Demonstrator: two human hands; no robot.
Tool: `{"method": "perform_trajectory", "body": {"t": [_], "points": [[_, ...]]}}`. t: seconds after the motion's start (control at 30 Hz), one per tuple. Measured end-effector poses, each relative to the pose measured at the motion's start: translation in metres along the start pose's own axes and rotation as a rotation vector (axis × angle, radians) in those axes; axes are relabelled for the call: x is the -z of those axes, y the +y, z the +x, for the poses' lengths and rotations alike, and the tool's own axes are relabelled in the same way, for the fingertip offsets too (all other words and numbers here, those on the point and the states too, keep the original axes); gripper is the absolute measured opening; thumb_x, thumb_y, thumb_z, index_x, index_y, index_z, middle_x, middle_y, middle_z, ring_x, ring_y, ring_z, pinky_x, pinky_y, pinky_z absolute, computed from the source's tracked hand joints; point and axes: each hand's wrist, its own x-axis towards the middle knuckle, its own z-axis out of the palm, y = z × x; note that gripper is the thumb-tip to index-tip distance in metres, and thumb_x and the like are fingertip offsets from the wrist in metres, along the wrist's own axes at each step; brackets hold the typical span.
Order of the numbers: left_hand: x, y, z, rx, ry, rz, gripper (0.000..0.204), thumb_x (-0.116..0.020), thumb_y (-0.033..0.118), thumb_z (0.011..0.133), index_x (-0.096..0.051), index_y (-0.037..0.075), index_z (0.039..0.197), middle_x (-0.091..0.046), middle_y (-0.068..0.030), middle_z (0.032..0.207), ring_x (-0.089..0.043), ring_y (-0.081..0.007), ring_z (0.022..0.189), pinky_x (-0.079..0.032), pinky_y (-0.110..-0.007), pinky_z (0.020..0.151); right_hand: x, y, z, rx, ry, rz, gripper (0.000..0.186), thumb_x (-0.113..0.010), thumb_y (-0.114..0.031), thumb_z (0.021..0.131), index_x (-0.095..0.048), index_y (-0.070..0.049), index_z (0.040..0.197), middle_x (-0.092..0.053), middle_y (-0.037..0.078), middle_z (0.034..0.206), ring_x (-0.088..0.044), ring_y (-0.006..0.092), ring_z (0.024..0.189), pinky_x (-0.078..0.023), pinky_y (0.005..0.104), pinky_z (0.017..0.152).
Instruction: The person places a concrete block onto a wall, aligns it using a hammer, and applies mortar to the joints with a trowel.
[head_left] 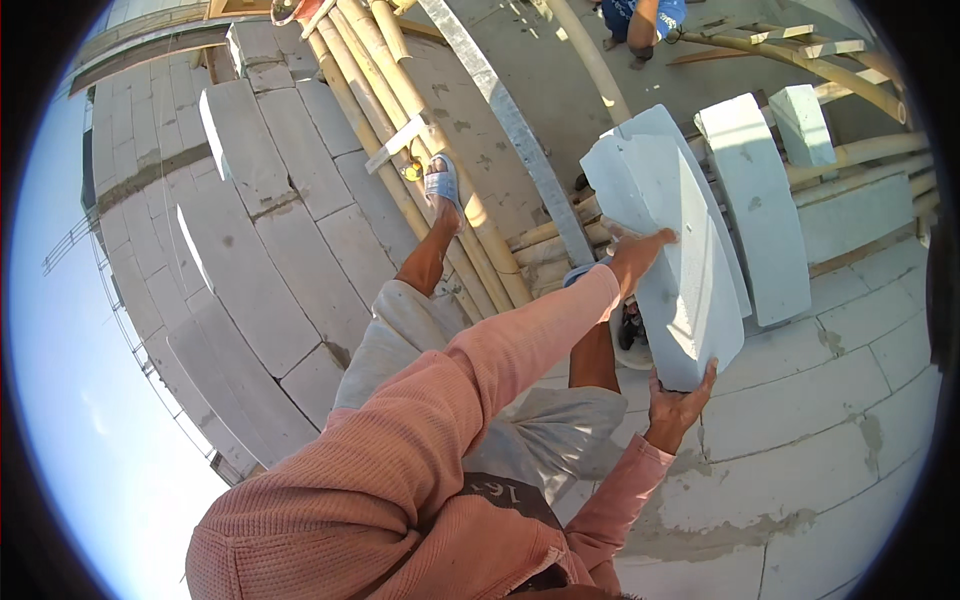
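Observation:
A long pale aerated concrete block point(665, 260) is tilted in front of me, gripped by both hands. My left hand point(640, 255) clasps it along its near-left side, fingers over the edge. At its lower end, my right hand point(682, 405) cups the bottom with fingers and thumb spread around the corner. Another pale slab surface shows close behind its far side; I cannot tell whether it is a separate block. Partly hidden behind the held block and my leg is a container point(630, 335) with dark contents.
More blocks, one long point(755, 210) and one small point(802, 125), rest on bamboo poles point(860, 150) at right. Block walls point(320, 250) rise at left and lower right. Bamboo poles point(400, 100) and a metal strip point(510, 120) cross the middle. Another person point(640, 20) is below.

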Motion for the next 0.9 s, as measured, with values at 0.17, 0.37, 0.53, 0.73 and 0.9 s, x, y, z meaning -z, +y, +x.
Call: {"method": "perform_trajectory", "body": {"t": [0.17,0.37,0.53,0.73,0.9], "points": [[0.125,0.048,-0.164,-0.120,0.204,-0.037,0.085,-0.077,0.040,0.078,-0.038,-0.007,0.138,-0.050,-0.0177,0.133,-0.051,-0.0279,0.121,-0.046,-0.042,0.098,-0.034,0.040,-0.121,-0.386,-0.291,0.016,0.069,-0.065,-0.052,0.087,-0.042,-0.015,0.139,-0.045,0.007,0.140,-0.042,0.0285,0.128,-0.036,0.0522,0.102],[0.300,0.053,-0.274,-0.225,0.402,-0.227,0.084,-0.075,0.038,0.078,-0.037,-0.006,0.139,-0.056,-0.0167,0.123,-0.057,-0.0277,0.114,-0.049,-0.044,0.094,-0.096,0.098,-0.259,-0.608,-0.476,-0.219,0.064,-0.058,-0.052,0.092,-0.040,-0.017,0.142,-0.045,0.010,0.141,-0.041,0.0302,0.131,-0.033,0.0565,0.106],[0.402,0.080,-0.391,-0.383,0.454,-0.363,0.061,-0.071,0.032,0.085,-0.050,-0.001,0.131,-0.059,-0.0127,0.121,-0.060,-0.0252,0.109,-0.051,-0.040,0.091,-0.142,0.148,-0.324,-0.631,-0.772,-0.456,0.066,-0.055,-0.051,0.095,-0.032,-0.017,0.148,-0.043,0.013,0.143,-0.038,0.0331,0.135,-0.037,0.0504,0.108],[0.468,0.107,-0.456,-0.433,0.826,-0.469,0.092,-0.077,0.022,0.079,-0.015,-0.001,0.144,-0.050,-0.0200,0.121,-0.058,-0.0272,0.106,-0.057,-0.039,0.082,-0.205,0.122,-0.352,-0.444,-0.880,-0.801,0.070,-0.049,-0.057,0.098,-0.027,-0.018,0.152,-0.039,0.018,0.149,-0.047,0.0347,0.130,-0.036,0.0466,0.110],[0.517,0.132,-0.467,-0.585,0.870,-0.454,0.108,-0.079,0.017,0.077,0.004,0.002,0.145,-0.045,-0.0217,0.122,-0.057,-0.0278,0.105,-0.057,-0.038,0.082,-0.228,0.083,-0.322,0.001,-0.648,-1.056,0.064,-0.053,-0.051,0.098,-0.038,-0.013,0.147,-0.052,0.013,0.137,-0.055,0.0299,0.122,-0.043,0.0395,0.096]]}}
